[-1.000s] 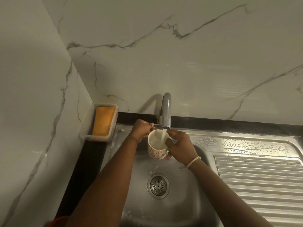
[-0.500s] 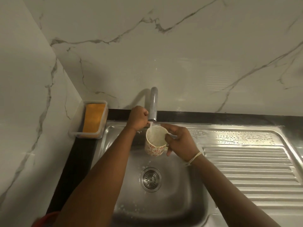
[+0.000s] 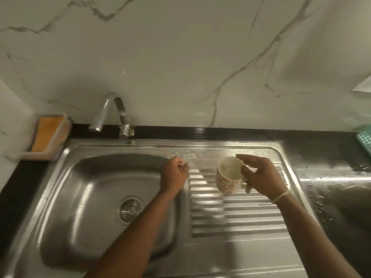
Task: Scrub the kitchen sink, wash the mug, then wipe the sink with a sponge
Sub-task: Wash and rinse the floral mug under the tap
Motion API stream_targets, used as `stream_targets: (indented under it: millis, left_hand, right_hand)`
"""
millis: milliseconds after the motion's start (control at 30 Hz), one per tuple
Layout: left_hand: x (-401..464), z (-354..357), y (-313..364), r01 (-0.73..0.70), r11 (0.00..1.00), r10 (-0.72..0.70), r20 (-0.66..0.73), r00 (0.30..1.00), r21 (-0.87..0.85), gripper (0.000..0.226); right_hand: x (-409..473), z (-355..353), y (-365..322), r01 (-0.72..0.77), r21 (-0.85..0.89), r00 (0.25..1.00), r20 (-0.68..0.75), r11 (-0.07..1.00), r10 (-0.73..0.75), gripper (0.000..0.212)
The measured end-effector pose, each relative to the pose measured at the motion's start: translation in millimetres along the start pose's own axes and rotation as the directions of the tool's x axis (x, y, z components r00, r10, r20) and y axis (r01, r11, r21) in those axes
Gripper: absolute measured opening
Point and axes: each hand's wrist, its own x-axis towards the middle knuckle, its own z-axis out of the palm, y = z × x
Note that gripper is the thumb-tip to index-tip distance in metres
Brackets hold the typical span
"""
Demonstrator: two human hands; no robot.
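A: Right hand (image 3: 261, 175) grips the mug (image 3: 229, 177) by its handle side, thumb near the rim; the mug sits tilted over the ribbed draining board (image 3: 241, 215). Left hand (image 3: 174, 175) is loosely curled, holding nothing, above the sink's (image 3: 96, 177) right edge.

B: Contents?

A: Mug interior looks pale; whether water is in it, I cannot tell. Sink basin holds only the drain (image 3: 130, 210). A clear tray (image 3: 48, 155) in the left corner holds an orange sponge (image 3: 48, 133).

B: Obscured items?

A: Mug handle is hidden behind the fingers. A green gridded object (image 3: 365, 140) is cut off at the right edge; unidentifiable. Draining board is motion-blurred. No stream is visible at the tap (image 3: 112, 111).
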Motion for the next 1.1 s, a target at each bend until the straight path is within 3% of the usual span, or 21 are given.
stream_targets:
  millis: [167,300,400,500,600,667,733,800,833,933,1100]
  left_hand:
    - [-60.8,131.4,69.8,-0.287,0.952,0.264,0.192,0.945,0.107,0.014]
    - [-98.9,220.1,119.6,-0.495,0.863,0.412,0.423,0.807,0.102,0.023]
    - [-105.6,264.6,153.7,-0.555,0.829,0.456,0.502,0.735,0.06,0.036]
    - [-99.2,298.7,160.5,-0.618,0.776,0.471,0.539,0.699,0.123,0.053]
    - [-78.7,307.0,158.1,-0.609,0.775,0.445,0.537,0.717,0.171,0.075]
    - [-56.7,306.4,150.6,-0.668,0.662,0.426,0.564,0.708,0.34,0.079]
    - [-32.5,300.2,138.4,-0.644,0.587,0.343,0.569,0.747,0.491,0.078]
    - [-13.2,286.9,124.2,-0.547,0.633,0.266,0.509,0.818,0.548,0.069]
    - [-7.8,275.8,117.6,-0.509,0.655,0.24,0.485,0.841,0.559,0.066]
    - [-4.1,242.2,95.8,-0.458,0.628,0.194,0.444,0.875,0.629,0.067]
    - [-13.4,192.8,64.9,-0.289,0.669,0.122,0.281,0.952,0.685,0.075]
  right_hand:
    - [-8.1,-100.3,79.8,-0.076,-0.14,0.997,0.019,0.987,0.08,0.037]
    - [-7.3,-156.1,127.2,-0.15,-0.241,0.987,0.014,0.959,0.158,0.035]
    - [7.0,-180.7,149.8,-0.177,-0.334,0.977,0.052,0.926,0.205,0.034]
    - [24.3,-191.7,157.6,-0.201,-0.422,0.964,0.076,0.884,0.256,0.034]
    - [40.8,-191.2,149.9,-0.178,-0.483,0.945,0.158,0.857,0.285,0.023]
    - [52.0,-183.9,139.3,-0.185,-0.529,0.927,0.185,0.828,0.325,0.019]
    - [60.5,-173.5,128.5,-0.2,-0.545,0.906,0.213,0.815,0.365,0.023]
    - [68.6,-161.4,115.6,-0.146,-0.59,0.893,0.266,0.794,0.362,0.01]
    - [71.6,-153.4,110.1,-0.131,-0.617,0.887,0.277,0.776,0.37,0.014]
    - [78.6,-126.5,96.2,-0.027,-0.637,0.889,0.337,0.771,0.309,0.004]
    - [78.1,-86.9,79.5,0.064,-0.465,0.87,0.459,0.883,0.179,0.019]
